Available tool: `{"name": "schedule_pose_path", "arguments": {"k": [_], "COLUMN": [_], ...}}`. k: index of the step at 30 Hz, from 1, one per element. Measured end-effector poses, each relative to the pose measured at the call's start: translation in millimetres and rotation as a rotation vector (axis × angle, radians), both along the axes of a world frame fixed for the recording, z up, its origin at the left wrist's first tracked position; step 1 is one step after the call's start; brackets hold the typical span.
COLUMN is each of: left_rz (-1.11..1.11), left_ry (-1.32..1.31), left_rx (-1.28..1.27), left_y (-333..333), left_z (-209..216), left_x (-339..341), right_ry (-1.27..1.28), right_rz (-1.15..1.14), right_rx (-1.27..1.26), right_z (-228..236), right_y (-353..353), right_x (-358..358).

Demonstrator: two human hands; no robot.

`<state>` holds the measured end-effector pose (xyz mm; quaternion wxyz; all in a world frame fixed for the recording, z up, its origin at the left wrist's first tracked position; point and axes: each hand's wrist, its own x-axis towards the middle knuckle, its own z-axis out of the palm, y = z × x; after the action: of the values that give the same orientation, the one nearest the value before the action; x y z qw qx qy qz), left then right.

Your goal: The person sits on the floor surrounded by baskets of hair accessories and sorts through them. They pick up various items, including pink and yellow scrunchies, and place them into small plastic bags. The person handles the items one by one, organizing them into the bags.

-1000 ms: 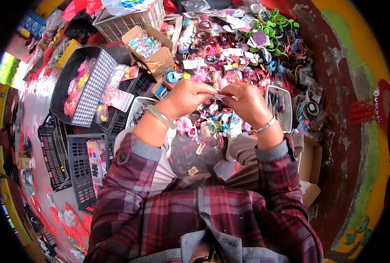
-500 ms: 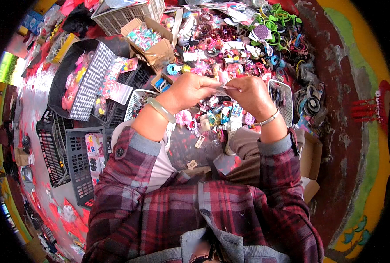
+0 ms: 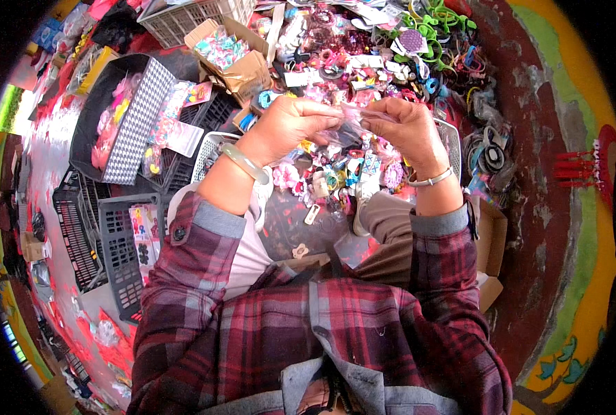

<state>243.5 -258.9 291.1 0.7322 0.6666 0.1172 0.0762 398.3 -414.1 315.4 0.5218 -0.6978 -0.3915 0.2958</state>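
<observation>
Between my two hands a small clear plastic bag (image 3: 353,123) is held up over a heap of hair accessories. My left hand (image 3: 287,128), with a pale bangle at the wrist, pinches the bag's left edge between thumb and fingers. On the other side my right hand (image 3: 408,131), wearing a silver bangle, pinches its right edge. What the bag holds, if anything, I cannot make out. Below and beyond the hands lies the heap of colourful hair accessories (image 3: 322,90), with pink pieces nearest my left wrist.
To the left stand a black box with a houndstooth side (image 3: 138,124) and a dark plastic crate (image 3: 121,249). A cardboard box of small packets (image 3: 242,72) lies beyond my left hand. White baskets (image 3: 207,153) flank the heap. An open carton (image 3: 491,249) sits by my right arm.
My hands have moved slightly apart and a little farther from me. The clear bag between them now shows more spread out.
</observation>
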Motion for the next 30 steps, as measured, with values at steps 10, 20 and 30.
{"name": "schedule_pose_path", "arguments": {"k": [10, 20, 30], "left_rz": [0.274, 0.248, 0.292], "left_ry": [-0.118, -0.212, 0.037], "left_rx": [0.496, 0.333, 0.369], "left_y": [-7, -12, -7], "left_z": [-10, -8, -7], "left_x": [6, 9, 3], "right_ry": [0.254, 0.136, -0.798], "right_rz": [-0.052, 0.046, 0.046], "right_rx": [-0.081, -0.069, -0.022], "right_z": [11, -12, 1], "right_y": [4, 13, 21], "right_x": [-5, -6, -37]}}
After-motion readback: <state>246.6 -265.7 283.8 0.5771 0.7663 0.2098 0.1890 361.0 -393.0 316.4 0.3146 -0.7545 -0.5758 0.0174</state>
